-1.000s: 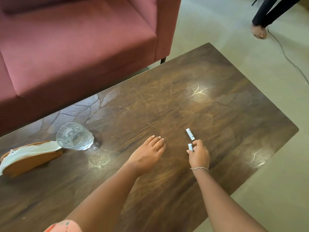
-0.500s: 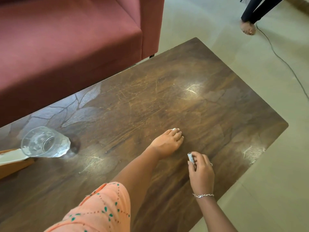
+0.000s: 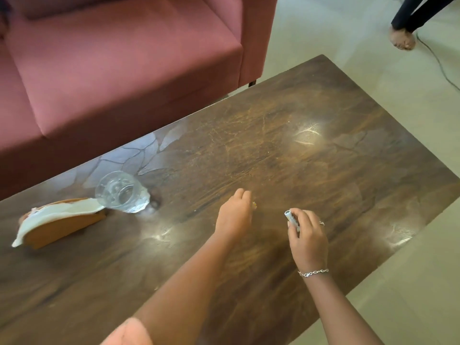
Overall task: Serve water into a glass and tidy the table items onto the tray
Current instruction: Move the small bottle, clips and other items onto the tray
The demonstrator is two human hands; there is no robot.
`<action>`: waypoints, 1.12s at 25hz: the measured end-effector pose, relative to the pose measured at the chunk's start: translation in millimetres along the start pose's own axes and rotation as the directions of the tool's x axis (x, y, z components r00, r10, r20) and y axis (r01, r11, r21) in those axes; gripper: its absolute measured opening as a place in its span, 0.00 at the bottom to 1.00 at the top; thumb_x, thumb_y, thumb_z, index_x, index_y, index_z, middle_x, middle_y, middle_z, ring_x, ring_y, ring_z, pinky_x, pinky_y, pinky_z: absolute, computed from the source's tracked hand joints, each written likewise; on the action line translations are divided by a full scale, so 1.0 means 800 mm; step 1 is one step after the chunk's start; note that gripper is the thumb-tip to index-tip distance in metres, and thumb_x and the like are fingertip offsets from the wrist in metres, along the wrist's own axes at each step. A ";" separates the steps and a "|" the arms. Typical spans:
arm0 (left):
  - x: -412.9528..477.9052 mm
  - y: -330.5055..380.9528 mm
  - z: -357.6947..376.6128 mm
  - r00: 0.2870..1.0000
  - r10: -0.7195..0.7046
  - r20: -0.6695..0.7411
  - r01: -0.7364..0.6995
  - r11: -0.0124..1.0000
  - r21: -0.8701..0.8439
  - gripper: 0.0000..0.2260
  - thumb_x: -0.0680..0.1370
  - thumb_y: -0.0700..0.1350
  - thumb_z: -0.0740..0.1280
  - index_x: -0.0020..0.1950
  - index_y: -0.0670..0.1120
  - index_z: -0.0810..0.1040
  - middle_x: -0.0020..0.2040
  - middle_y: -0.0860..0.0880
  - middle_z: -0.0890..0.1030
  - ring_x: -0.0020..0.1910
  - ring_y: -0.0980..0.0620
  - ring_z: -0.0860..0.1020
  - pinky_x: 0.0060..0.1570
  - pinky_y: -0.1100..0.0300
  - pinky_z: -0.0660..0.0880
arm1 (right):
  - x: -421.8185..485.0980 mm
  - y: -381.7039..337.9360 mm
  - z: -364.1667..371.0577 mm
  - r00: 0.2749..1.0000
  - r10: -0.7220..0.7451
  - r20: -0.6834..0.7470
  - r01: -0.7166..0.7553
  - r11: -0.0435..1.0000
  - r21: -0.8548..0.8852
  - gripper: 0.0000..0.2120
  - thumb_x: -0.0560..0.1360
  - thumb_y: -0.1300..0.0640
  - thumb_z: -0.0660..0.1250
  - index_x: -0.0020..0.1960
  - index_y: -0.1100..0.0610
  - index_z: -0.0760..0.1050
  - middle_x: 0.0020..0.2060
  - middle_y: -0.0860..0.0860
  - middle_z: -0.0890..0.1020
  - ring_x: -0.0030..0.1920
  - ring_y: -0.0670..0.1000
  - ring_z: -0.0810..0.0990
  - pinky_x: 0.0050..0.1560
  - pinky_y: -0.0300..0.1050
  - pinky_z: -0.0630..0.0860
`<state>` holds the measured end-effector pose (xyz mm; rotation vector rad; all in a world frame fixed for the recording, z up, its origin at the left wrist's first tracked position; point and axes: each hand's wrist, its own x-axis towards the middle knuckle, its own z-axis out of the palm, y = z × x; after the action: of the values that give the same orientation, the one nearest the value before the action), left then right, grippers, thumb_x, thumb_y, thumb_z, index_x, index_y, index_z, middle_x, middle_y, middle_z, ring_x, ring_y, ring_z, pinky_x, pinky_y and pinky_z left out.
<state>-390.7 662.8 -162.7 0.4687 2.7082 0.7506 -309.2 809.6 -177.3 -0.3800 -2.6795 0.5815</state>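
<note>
A clear glass (image 3: 122, 192) with water stands on the dark wooden table (image 3: 311, 170), left of centre. Beside it on the left lies an orange tray (image 3: 62, 226) with a white cloth (image 3: 57, 215) draped over it. My right hand (image 3: 307, 232) is closed around small white sachets (image 3: 290, 217), held just above the table near its front edge. My left hand (image 3: 235, 212) rests on the table left of the right hand, fingers curled, pinching a tiny yellowish scrap (image 3: 254, 204).
A maroon sofa (image 3: 112, 66) runs along the far side of the table. Another person's foot (image 3: 402, 39) and a black cable (image 3: 438, 63) are on the tiled floor at the top right.
My right hand picked up the second white sachet from the table and lifted. My left hand went from flat to curled, pinching at a scrap.
</note>
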 end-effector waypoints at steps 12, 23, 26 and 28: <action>-0.288 -0.224 -0.121 0.788 -0.508 -0.349 0.395 0.851 -0.347 0.02 0.74 0.40 0.64 0.46 0.45 0.74 0.44 0.49 0.78 0.42 0.50 0.76 0.40 0.58 0.69 | -0.102 -0.284 0.073 0.807 -0.580 0.115 0.546 0.805 0.231 0.11 0.69 0.63 0.58 0.49 0.55 0.73 0.39 0.54 0.81 0.36 0.59 0.79 0.44 0.42 0.68; -0.544 -0.407 -0.208 0.199 -0.627 -0.753 0.653 0.658 -0.375 0.06 0.70 0.44 0.62 0.45 0.47 0.76 0.41 0.49 0.81 0.41 0.52 0.75 0.40 0.62 0.68 | -0.252 -0.530 0.127 0.441 -0.888 0.127 0.695 0.428 0.577 0.09 0.72 0.62 0.59 0.50 0.55 0.73 0.40 0.54 0.81 0.42 0.53 0.76 0.36 0.46 0.76; -0.600 -0.456 -0.209 0.144 -0.700 -0.700 0.780 0.515 -0.356 0.06 0.68 0.40 0.69 0.43 0.47 0.77 0.40 0.47 0.81 0.37 0.49 0.76 0.37 0.58 0.67 | -0.286 -0.581 0.140 0.343 -0.933 0.108 0.706 0.331 0.626 0.11 0.69 0.68 0.63 0.49 0.57 0.73 0.40 0.55 0.81 0.38 0.57 0.79 0.33 0.46 0.78; -0.627 -0.483 -0.204 0.184 -0.809 -0.558 0.835 0.429 -0.346 0.05 0.71 0.39 0.69 0.46 0.45 0.78 0.44 0.46 0.80 0.40 0.44 0.78 0.36 0.54 0.71 | -0.306 -0.614 0.149 0.299 -0.948 0.106 0.708 0.295 0.641 0.12 0.66 0.70 0.68 0.48 0.60 0.77 0.40 0.56 0.81 0.38 0.56 0.78 0.33 0.46 0.78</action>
<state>-84.5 85.1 -141.2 -1.5437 2.8699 0.5394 -227.0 255.9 -133.8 1.5356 -2.4171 0.9882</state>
